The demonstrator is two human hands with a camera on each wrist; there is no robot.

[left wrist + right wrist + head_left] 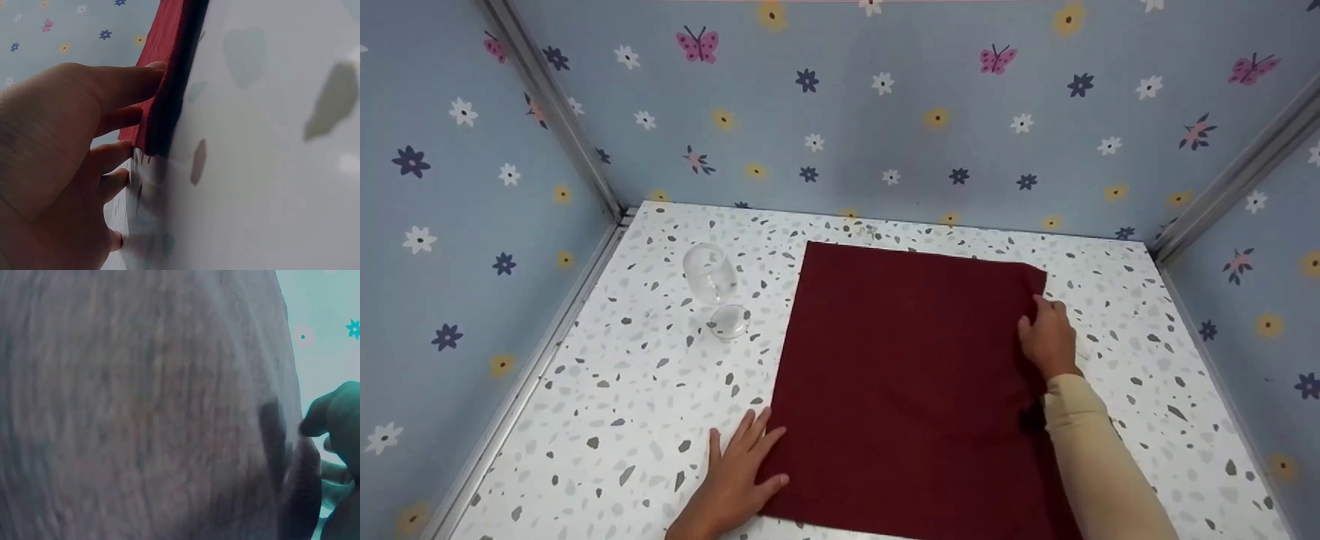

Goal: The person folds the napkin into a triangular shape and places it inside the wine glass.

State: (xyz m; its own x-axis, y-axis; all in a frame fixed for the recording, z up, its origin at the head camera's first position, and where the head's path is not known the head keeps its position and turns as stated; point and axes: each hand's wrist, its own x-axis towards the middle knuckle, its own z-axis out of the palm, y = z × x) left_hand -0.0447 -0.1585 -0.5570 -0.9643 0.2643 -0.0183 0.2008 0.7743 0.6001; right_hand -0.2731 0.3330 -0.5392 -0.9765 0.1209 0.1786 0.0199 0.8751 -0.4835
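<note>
A dark red cloth (907, 375) lies spread over the speckled white table, longer from front to back than across. At its near left edge my left hand (739, 469) rests with the fingers spread, the thumb and a fingertip on the cloth. In the left wrist view, the thumb of that hand (73, 112) touches the cloth's edge (163, 56), and other fingertips meet the table. My right hand (1051, 337) pinches the right edge near the far corner, which is slightly rumpled. Cloth fills most of the right wrist view, with the right fingers (343, 422) at its edge.
A clear stemmed glass (709, 274) stands left of the cloth, apart from it. Blue flowered panels (885, 112) close in the table (645, 420) at the back and both sides, with metal strips (562, 112) at the corners.
</note>
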